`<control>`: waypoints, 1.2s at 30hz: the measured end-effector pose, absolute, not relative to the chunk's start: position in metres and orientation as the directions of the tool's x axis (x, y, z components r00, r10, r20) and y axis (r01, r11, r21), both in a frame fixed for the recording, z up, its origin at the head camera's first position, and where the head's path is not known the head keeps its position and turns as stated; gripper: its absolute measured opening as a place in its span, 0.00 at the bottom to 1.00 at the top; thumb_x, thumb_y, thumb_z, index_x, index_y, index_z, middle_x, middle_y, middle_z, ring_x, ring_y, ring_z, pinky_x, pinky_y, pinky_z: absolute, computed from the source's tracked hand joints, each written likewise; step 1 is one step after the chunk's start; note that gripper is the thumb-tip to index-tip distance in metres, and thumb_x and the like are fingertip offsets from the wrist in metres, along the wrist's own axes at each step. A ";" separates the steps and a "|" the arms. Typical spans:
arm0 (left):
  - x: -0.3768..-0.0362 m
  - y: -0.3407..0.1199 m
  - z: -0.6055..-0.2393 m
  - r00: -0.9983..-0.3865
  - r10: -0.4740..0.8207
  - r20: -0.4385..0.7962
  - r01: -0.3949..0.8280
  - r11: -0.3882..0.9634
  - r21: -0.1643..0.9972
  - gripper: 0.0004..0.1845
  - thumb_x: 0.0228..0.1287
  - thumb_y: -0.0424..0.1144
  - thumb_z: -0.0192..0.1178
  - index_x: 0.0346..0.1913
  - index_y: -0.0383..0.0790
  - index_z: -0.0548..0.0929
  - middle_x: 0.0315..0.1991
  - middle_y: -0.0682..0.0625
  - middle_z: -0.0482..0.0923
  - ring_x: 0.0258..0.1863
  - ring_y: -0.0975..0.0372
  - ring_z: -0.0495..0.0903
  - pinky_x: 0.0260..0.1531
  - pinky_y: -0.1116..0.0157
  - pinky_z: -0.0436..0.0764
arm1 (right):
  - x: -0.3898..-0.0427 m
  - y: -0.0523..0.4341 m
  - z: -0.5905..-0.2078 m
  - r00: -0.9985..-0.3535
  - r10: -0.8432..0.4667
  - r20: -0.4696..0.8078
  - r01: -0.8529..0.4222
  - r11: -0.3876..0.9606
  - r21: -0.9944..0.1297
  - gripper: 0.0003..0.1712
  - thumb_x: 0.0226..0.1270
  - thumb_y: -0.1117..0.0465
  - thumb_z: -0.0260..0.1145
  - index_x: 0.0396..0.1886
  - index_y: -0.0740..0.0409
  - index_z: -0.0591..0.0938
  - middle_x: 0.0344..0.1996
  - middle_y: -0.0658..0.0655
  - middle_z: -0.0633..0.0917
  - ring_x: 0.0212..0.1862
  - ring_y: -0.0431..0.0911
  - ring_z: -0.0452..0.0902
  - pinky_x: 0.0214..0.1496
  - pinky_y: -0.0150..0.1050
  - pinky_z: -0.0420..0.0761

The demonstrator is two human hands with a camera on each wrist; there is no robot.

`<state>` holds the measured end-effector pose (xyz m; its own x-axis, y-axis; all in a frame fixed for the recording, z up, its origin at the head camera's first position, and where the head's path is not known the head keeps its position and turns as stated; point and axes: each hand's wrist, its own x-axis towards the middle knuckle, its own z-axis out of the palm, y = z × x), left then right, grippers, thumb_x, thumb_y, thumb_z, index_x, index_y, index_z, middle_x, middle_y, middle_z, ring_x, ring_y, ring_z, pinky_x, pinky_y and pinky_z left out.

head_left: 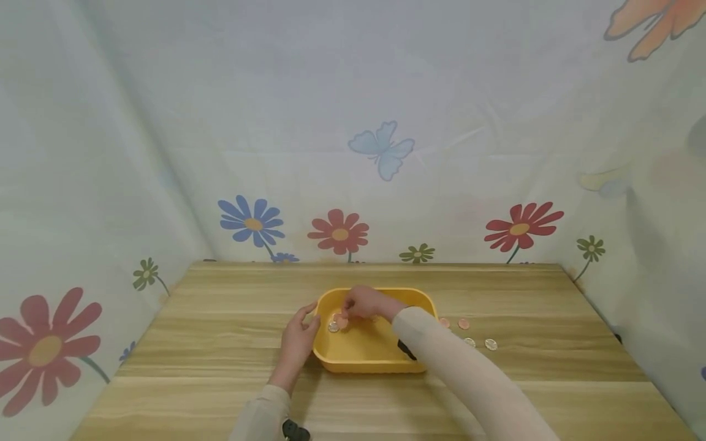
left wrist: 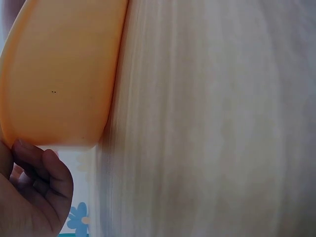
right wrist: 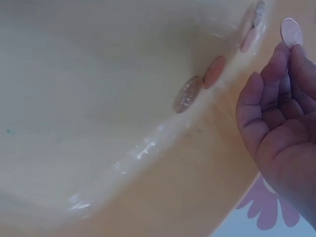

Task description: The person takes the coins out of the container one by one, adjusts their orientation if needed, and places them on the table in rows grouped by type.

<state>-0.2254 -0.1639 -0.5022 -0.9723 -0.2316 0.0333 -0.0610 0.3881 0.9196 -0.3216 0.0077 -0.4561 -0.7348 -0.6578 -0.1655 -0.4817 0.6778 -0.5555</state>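
A yellow plastic tub stands on the wooden table. My left hand holds its left end, thumb and forefinger at the rim. In the left wrist view the fingers curl close against the tub's corner. My right hand reaches inside, toward the far left. Between thumb and forefinger it pinches a round coin, seen in the right wrist view. Several coins lie along the tub's inner edge, among them a silvery coin and a copper-coloured coin.
Right of the tub, several coins lie on the table, including a copper-coloured coin and a silvery coin. The right sleeve crosses over the tub's right end. A flowered cloth hangs behind the table.
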 end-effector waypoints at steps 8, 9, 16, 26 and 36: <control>-0.225 -0.164 -0.500 -0.972 -0.233 0.028 -0.066 0.387 0.920 0.23 0.75 0.38 0.56 0.70 0.38 0.76 0.16 0.52 0.69 0.15 0.67 0.67 0.17 0.70 0.71 | -0.316 0.013 -0.433 -0.713 -0.684 -0.153 -0.499 0.648 -0.575 0.08 0.73 0.65 0.65 0.33 0.60 0.87 0.29 0.53 0.84 0.29 0.40 0.75 0.31 0.27 0.74; -0.225 -0.164 -0.500 -0.972 -0.235 0.025 -0.069 0.386 0.920 0.23 0.75 0.38 0.56 0.70 0.38 0.75 0.17 0.51 0.71 0.15 0.67 0.67 0.18 0.70 0.71 | -0.315 0.014 -0.430 -0.708 -0.691 -0.146 -0.506 0.641 -0.577 0.08 0.73 0.64 0.65 0.34 0.61 0.87 0.31 0.54 0.86 0.31 0.40 0.77 0.32 0.27 0.76; -0.226 -0.166 -0.499 -0.972 -0.232 0.026 -0.069 0.393 0.917 0.23 0.76 0.38 0.56 0.71 0.39 0.75 0.21 0.45 0.76 0.17 0.66 0.69 0.20 0.69 0.73 | -0.314 0.022 -0.413 -0.686 -0.715 -0.136 -0.523 0.614 -0.591 0.10 0.76 0.62 0.61 0.37 0.62 0.85 0.35 0.57 0.87 0.35 0.40 0.78 0.39 0.30 0.79; -0.225 -0.165 -0.499 -0.973 -0.231 0.019 -0.075 0.394 0.916 0.23 0.76 0.38 0.55 0.71 0.39 0.75 0.20 0.45 0.76 0.17 0.66 0.70 0.19 0.69 0.73 | -0.304 0.043 -0.395 -0.695 -0.714 -0.086 -0.539 0.596 -0.595 0.10 0.75 0.64 0.61 0.33 0.62 0.83 0.32 0.57 0.86 0.31 0.38 0.75 0.36 0.28 0.76; -0.223 -0.164 -0.499 -0.974 -0.226 0.022 -0.069 0.387 0.919 0.23 0.76 0.38 0.55 0.71 0.38 0.75 0.25 0.38 0.82 0.19 0.63 0.74 0.20 0.69 0.75 | -0.297 0.076 -0.392 -0.727 -0.684 -0.060 -0.505 0.593 -0.628 0.09 0.73 0.66 0.63 0.32 0.63 0.83 0.30 0.60 0.85 0.31 0.39 0.74 0.37 0.30 0.78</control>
